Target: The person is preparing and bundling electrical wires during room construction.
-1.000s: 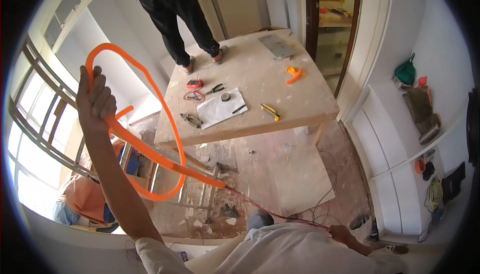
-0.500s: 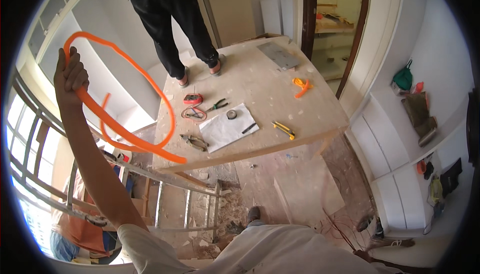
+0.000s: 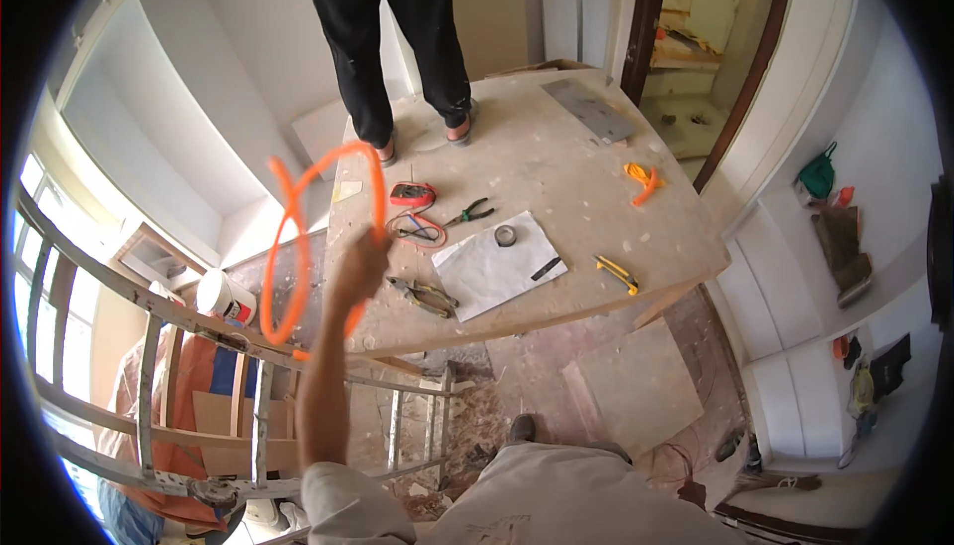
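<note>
1. The left hand was raised, clenched around a looped orange conduit; the right hand was out of view.
2. Beyond the hand, pliers, a multimeter and paper lay on a wooden platform; another person's legs stood there.

I see an orange conduit loop left of centre, red multimeter mid-frame, white paper sheet, yellow utility knife, black trousers at top, green bag at right.

White walls, dusty rubble-strewn floor, bright window at left
</note>
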